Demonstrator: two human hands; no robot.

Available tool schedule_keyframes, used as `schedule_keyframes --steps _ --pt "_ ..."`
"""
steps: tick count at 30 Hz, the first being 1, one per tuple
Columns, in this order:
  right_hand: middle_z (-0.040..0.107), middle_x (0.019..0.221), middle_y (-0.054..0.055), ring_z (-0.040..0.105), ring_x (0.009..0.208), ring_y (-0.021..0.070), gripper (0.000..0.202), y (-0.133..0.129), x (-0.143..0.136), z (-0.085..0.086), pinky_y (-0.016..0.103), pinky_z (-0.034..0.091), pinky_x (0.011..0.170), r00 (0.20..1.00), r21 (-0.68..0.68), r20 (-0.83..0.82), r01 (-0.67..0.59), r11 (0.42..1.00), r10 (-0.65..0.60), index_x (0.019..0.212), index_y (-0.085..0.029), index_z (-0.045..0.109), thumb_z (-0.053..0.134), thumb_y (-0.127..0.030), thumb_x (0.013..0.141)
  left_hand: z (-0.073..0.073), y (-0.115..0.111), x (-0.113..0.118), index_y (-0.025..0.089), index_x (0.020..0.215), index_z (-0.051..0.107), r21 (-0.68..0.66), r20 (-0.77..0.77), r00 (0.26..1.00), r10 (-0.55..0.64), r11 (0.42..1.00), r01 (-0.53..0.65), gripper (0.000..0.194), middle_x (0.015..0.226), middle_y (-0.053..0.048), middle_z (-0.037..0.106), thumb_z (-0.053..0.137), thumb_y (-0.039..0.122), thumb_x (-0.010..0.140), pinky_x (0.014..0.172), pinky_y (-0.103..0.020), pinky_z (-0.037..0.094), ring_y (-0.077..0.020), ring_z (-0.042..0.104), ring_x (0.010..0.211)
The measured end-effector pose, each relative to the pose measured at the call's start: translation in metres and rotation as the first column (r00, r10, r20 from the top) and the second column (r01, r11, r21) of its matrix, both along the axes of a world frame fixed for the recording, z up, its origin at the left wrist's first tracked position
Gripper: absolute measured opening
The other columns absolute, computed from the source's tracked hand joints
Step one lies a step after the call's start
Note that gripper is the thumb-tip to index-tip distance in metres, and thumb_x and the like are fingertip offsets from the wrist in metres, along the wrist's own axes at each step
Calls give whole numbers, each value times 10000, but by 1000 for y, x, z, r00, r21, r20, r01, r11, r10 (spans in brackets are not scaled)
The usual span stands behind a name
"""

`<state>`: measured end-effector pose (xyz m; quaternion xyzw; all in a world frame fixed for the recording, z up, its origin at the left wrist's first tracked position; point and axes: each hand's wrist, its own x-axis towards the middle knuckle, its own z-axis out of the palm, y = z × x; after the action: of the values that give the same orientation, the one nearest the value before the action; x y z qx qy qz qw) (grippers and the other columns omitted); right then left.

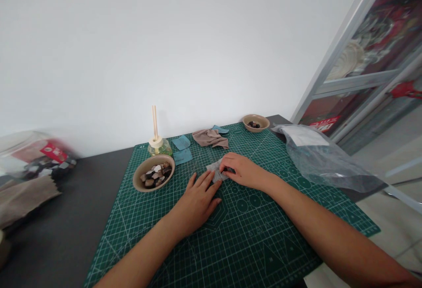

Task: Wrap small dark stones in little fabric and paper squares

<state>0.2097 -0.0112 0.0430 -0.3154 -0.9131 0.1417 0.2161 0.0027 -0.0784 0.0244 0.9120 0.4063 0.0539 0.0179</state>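
Observation:
A small grey sheet [216,176], which looks like sandpaper, lies on the green cutting mat [244,222]. My left hand [198,198] rests flat with its fingers spread, the fingertips pressing on the sheet's left edge. Over the right part of the sheet, my right hand [238,169] is closed in a pinch. Between its fingers shows what looks like a small dark stone [227,170], mostly hidden. Left of my hands stands a tan bowl [136,180] of mixed black, brown and white stones. Another tan bowl [256,127], with a few dark stones, is at the back right.
Behind my hands lie a crumpled brown cloth [210,138] and several blue sheets [183,157]. A glass diffuser bottle [160,146] with sticks stands near the wall. To the right is a clear plastic bag [316,160]; at far left, a bag of stones [49,162] and a brown cloth [26,198].

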Motion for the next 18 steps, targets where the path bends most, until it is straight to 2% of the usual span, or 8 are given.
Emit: schedule_keyframes --steps 18 --pt "602 845 42 540 862 186 129 0 0 2 324 427 797 1000 -12 -5 4 1000 -4 832 -165 612 575 -47 796 2 0 1 192 1352 414 -5 -21 1000 2 1000 -2 424 1456 -133 369 452 325 951 1074 -544 253 -279 292 1358"
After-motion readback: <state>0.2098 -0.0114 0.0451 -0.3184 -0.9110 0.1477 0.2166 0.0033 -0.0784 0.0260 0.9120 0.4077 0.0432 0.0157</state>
